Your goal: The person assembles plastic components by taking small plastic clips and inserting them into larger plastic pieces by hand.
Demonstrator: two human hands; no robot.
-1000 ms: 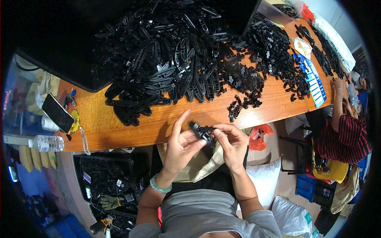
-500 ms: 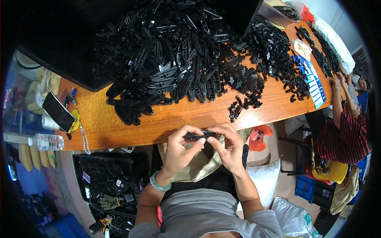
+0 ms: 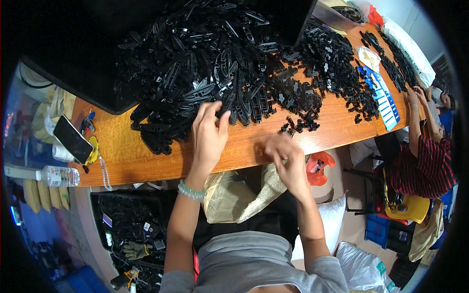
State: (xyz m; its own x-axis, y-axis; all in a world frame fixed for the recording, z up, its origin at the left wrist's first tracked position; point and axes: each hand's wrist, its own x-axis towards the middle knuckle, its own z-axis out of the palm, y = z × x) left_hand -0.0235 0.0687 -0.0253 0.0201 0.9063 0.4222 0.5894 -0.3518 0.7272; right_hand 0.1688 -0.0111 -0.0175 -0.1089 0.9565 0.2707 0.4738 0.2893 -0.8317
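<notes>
My left hand [image 3: 209, 134], a pale green bead bracelet on its wrist, reaches the near edge of a big heap of long black plastic parts [image 3: 195, 90]. Its thumb and fingers are apart, and nothing shows between them. My right hand [image 3: 287, 155] hovers over the table's front edge, just short of the small black plastic clips [image 3: 298, 126]. Motion smears its fingers, so I cannot see whether they hold anything. An open woven sack [image 3: 222, 200] lies across my lap, below both hands.
The heap spills from a large black container [image 3: 73, 90] onto the wooden table [image 3: 122, 163]. Phone [image 3: 73, 138] and water bottle [image 3: 59, 176] are at left. A blue-and-white card [image 3: 386, 110] lies at right, near a co-worker in a striped shirt [image 3: 422, 168]. A black crate [image 3: 124, 215] stands below left.
My hands have parted, and the black part they held together is gone from view. The left hand has moved forward to the heap; the right has moved slightly right. More of the sack shows.
</notes>
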